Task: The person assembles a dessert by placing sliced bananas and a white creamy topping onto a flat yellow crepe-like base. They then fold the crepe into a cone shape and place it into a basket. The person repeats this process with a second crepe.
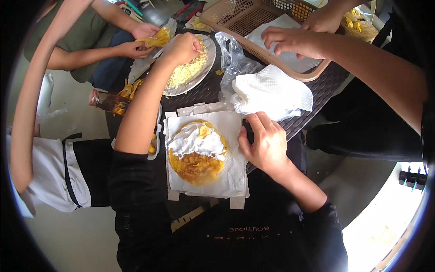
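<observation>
A round golden-brown pancake [195, 170] lies on a paper towel [233, 177] over a flat white box. White cream [192, 141] covers its far half, with a yellow slice [205, 132], like banana, on top. My left hand [183, 49] reaches out to the plate [209, 72] of grated cheese [186, 75]. Its fingers are pinched together at the far side of the heap, with some pale shreds at the tips. My right hand [268, 144] rests by the right edge of the paper towel, holding nothing, thumb and fingers apart and loosely bent.
Crumpled paper towels [274, 90] and a clear plastic bag [231, 54] lie beyond my right hand. A brown basket [253, 52] stands at the far right, with another person's hands [294, 41] over it. At left are a glass bottle [108, 102] and a person holding yellow peel [159, 38].
</observation>
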`<action>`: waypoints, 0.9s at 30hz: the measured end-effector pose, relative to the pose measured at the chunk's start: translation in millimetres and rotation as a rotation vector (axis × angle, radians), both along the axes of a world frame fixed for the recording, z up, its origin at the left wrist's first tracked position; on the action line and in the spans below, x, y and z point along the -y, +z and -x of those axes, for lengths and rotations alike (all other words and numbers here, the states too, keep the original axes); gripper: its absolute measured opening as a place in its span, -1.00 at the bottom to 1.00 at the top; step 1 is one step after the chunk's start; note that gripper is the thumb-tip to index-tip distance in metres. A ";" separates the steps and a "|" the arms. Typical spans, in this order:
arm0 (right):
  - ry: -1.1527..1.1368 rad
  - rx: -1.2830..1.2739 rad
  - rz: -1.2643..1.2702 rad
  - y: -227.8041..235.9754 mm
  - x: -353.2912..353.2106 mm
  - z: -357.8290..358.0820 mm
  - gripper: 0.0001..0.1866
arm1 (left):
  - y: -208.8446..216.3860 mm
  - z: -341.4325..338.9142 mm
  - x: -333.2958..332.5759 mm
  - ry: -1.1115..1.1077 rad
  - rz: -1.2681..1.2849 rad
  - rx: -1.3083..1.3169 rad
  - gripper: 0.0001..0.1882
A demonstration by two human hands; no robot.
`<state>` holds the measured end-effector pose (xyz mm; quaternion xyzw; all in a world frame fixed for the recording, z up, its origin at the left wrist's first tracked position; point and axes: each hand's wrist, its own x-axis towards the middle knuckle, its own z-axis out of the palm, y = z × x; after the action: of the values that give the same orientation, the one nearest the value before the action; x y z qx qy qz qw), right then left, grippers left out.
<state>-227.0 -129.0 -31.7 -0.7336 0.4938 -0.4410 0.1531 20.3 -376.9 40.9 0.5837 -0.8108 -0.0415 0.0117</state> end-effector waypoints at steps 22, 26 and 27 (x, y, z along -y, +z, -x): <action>-0.008 -0.022 0.011 3.3 -0.3 1.1 -0.76 | -0.8 -7.1 9.4 -0.152 -0.101 -0.011 -0.75; -0.005 -0.034 -0.009 4.4 -0.8 2.2 -0.76 | -0.4 -7.7 13.9 -0.258 -0.086 -0.005 -0.79; -0.003 -0.035 -0.011 5.3 -0.8 2.7 -0.76 | 0.3 -6.4 13.6 -0.266 -0.093 0.007 -0.80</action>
<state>-229.7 -128.2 -26.5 -0.7395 0.5000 -0.4259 0.1477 26.7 -390.5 41.3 0.4713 -0.8782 -0.0781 -0.0237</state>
